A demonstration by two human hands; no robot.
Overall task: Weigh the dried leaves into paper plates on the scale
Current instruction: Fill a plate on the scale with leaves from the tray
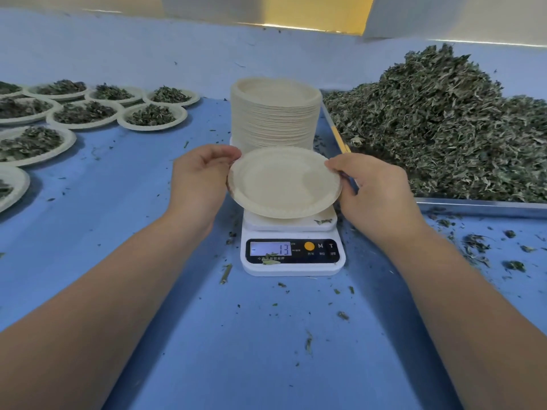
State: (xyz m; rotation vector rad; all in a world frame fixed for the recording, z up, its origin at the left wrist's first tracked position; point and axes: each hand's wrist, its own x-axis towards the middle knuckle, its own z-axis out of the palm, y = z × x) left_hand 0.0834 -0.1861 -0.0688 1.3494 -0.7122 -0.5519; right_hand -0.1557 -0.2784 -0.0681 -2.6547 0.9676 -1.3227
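An empty paper plate (281, 182) hovers tilted just above the white scale (291, 253), whose display reads 13 with a minus sign. My left hand (201, 176) pinches the plate's left rim. My right hand (376, 187) pinches its right rim. A tall stack of paper plates (275, 113) stands right behind the scale. A big heap of dried leaves (450, 122) fills a metal tray (479, 205) to the right.
Several paper plates filled with leaves (88, 112) lie on the blue table (266, 350) at the left. Loose leaf bits are scattered around the scale and in front of the tray. A pale wall runs along the back.
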